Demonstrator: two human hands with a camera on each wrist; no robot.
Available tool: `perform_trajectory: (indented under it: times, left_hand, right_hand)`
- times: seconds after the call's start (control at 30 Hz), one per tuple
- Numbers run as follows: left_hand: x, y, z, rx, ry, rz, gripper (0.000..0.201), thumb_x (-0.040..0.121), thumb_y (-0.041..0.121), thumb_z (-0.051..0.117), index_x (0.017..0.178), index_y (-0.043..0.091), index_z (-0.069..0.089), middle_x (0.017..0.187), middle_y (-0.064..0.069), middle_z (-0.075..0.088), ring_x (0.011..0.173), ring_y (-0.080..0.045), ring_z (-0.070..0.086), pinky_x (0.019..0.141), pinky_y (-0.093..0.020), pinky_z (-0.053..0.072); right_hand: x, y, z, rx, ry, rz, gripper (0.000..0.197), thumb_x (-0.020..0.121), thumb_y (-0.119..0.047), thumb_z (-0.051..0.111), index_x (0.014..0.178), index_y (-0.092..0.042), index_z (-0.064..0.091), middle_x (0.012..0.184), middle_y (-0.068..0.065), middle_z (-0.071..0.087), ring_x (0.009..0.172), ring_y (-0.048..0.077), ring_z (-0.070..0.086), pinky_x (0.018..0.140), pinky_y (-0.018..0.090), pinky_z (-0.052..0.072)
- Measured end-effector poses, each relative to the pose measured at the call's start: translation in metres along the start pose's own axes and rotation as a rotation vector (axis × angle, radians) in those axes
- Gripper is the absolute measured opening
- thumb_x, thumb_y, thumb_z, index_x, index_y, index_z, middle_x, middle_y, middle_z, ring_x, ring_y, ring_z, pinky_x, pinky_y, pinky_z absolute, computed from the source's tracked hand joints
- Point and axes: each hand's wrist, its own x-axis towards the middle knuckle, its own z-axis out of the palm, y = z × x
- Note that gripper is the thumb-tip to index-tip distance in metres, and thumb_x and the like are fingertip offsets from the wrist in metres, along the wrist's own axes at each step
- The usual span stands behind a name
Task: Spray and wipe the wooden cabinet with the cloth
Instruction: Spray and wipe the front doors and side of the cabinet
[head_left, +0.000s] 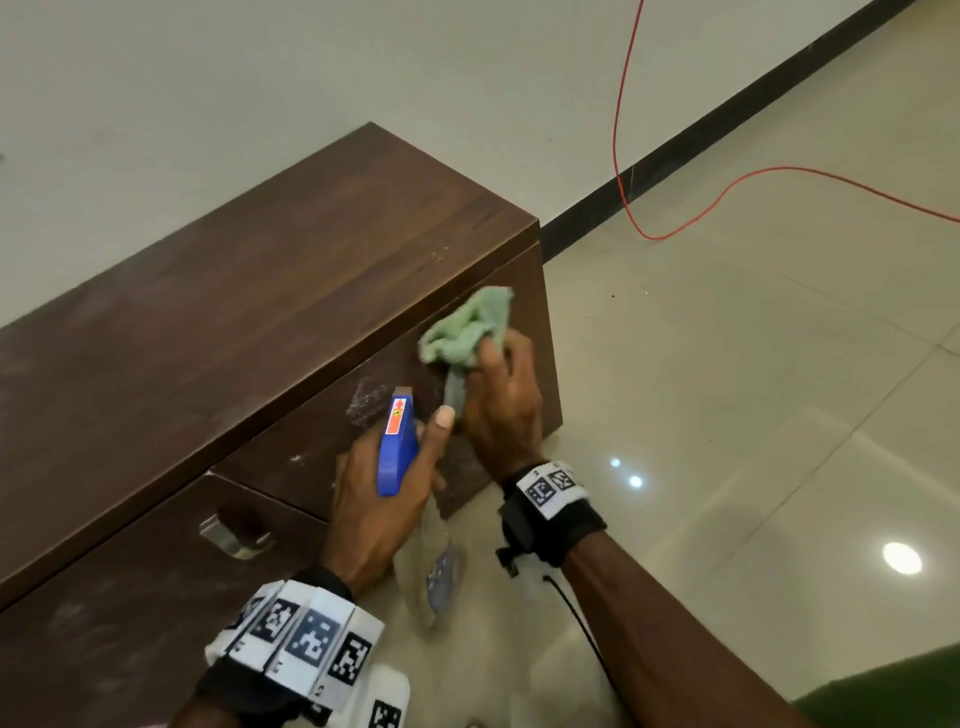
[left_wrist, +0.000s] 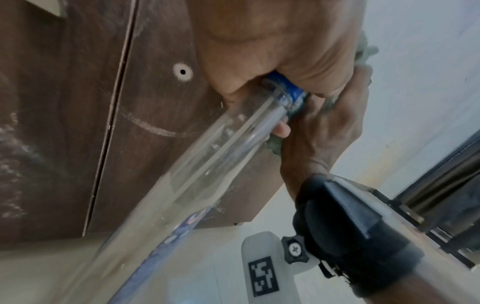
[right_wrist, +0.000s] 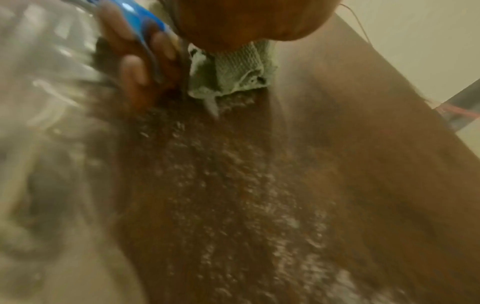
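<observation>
Left hand (head_left: 382, 499) gripping spray bottle (head_left: 397, 447), right hand (head_left: 501, 410) clutching cloth (head_left: 467, 330); wet cabinet (head_left: 291, 270) front likely to streak if left unwiped.

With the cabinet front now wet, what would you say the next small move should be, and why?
Probably bring the green cloth in the right hand down onto the droplets on the cabinet front and wipe. The spray bottle in the left hand has wetted it, and the patch looks unwiped.
</observation>
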Motion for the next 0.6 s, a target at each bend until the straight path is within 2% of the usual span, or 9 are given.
perform_trajectory:
  times: [0.07, 0.13, 0.23, 0.33, 0.4, 0.47, 0.5, 0.53, 0.6]
  left_hand:
    - [-0.005, 0.001, -0.004, 0.021, 0.021, 0.003, 0.061, 0.085, 0.065, 0.052, 0.069, 0.008, 0.065, 0.057, -0.005, 0.068, 0.052, -0.012, 0.065, 0.062, -0.029, 0.048]
    - [-0.011, -0.001, -0.005, 0.023, 0.059, -0.012, 0.062, 0.084, 0.067, 0.049, 0.064, 0.01, 0.061, 0.054, -0.001, 0.065, 0.049, -0.01, 0.061, 0.059, -0.024, 0.044]
    - [-0.019, -0.012, -0.009, -0.004, 0.144, -0.049, 0.062, 0.082, 0.076, 0.042, 0.062, 0.019, 0.053, 0.053, 0.007, 0.06, 0.052, -0.007, 0.056, 0.057, -0.023, 0.043]
    - [-0.022, -0.017, -0.013, -0.019, 0.168, -0.068, 0.073, 0.082, 0.083, 0.037, 0.07, 0.017, 0.065, 0.058, -0.006, 0.068, 0.056, -0.014, 0.067, 0.062, -0.033, 0.05]
    - [-0.018, -0.018, -0.017, -0.043, 0.177, -0.02, 0.082, 0.075, 0.09, 0.036, 0.071, 0.015, 0.067, 0.058, -0.005, 0.068, 0.051, -0.011, 0.066, 0.059, -0.024, 0.05]
    - [-0.017, -0.018, -0.019, -0.067, 0.195, 0.012, 0.09, 0.068, 0.096, 0.034, 0.073, 0.012, 0.066, 0.058, -0.007, 0.067, 0.051, -0.011, 0.065, 0.058, -0.019, 0.05]
    - [-0.016, -0.018, -0.019, -0.065, 0.207, 0.029, 0.092, 0.067, 0.097, 0.033, 0.073, 0.012, 0.066, 0.057, -0.008, 0.066, 0.051, -0.011, 0.065, 0.058, -0.017, 0.05]
    - [-0.016, -0.018, -0.021, -0.053, 0.226, 0.042, 0.092, 0.068, 0.097, 0.031, 0.072, 0.011, 0.066, 0.055, -0.008, 0.065, 0.051, -0.011, 0.064, 0.057, -0.015, 0.048]
    - [-0.016, -0.017, -0.024, -0.015, 0.259, 0.101, 0.084, 0.076, 0.093, 0.03, 0.065, 0.016, 0.063, 0.051, -0.002, 0.063, 0.049, -0.009, 0.063, 0.055, -0.012, 0.043]
  right_hand:
    - [0.007, -0.004, 0.0, -0.047, 0.221, 0.256, 0.014, 0.097, -0.009, 0.045, 0.111, -0.008, 0.045, 0.096, 0.02, 0.055, 0.079, 0.013, 0.049, 0.064, 0.033, 0.049]
    - [0.006, -0.03, 0.005, -0.052, 0.225, 0.261, 0.016, 0.096, -0.011, 0.044, 0.112, -0.009, 0.045, 0.098, 0.021, 0.056, 0.078, 0.017, 0.054, 0.064, 0.026, 0.048]
    - [-0.011, -0.06, 0.011, 0.063, -0.112, -0.111, 0.027, 0.095, -0.017, 0.045, 0.122, -0.013, 0.043, 0.121, 0.023, 0.051, 0.094, 0.036, 0.062, 0.075, 0.039, 0.057]
    - [0.001, -0.038, -0.002, -0.015, -0.141, -0.361, 0.023, 0.1, -0.019, 0.042, 0.119, -0.009, 0.049, 0.121, 0.02, 0.048, 0.088, 0.034, 0.063, 0.071, 0.04, 0.058]
    - [0.022, -0.02, -0.009, -0.062, 0.035, -0.181, 0.02, 0.098, -0.01, 0.047, 0.116, -0.006, 0.051, 0.11, 0.021, 0.054, 0.086, 0.023, 0.059, 0.072, 0.03, 0.055]
    - [0.043, -0.018, -0.011, -0.027, 0.293, 0.185, 0.018, 0.095, -0.003, 0.052, 0.112, 0.0, 0.055, 0.1, 0.022, 0.057, 0.087, 0.007, 0.046, 0.074, 0.014, 0.046]
    - [0.048, -0.024, -0.01, -0.006, 0.363, 0.308, 0.017, 0.095, -0.002, 0.052, 0.111, 0.001, 0.055, 0.1, 0.022, 0.057, 0.088, 0.006, 0.045, 0.073, 0.013, 0.044]
    - [0.046, -0.033, -0.005, -0.008, 0.365, 0.327, 0.016, 0.096, -0.002, 0.051, 0.112, -0.001, 0.053, 0.102, 0.022, 0.057, 0.09, 0.01, 0.049, 0.074, 0.017, 0.046]
    - [0.024, -0.054, 0.007, 0.005, 0.227, 0.108, 0.013, 0.099, -0.009, 0.044, 0.111, -0.005, 0.049, 0.108, 0.024, 0.058, 0.092, 0.027, 0.06, 0.072, 0.034, 0.054]
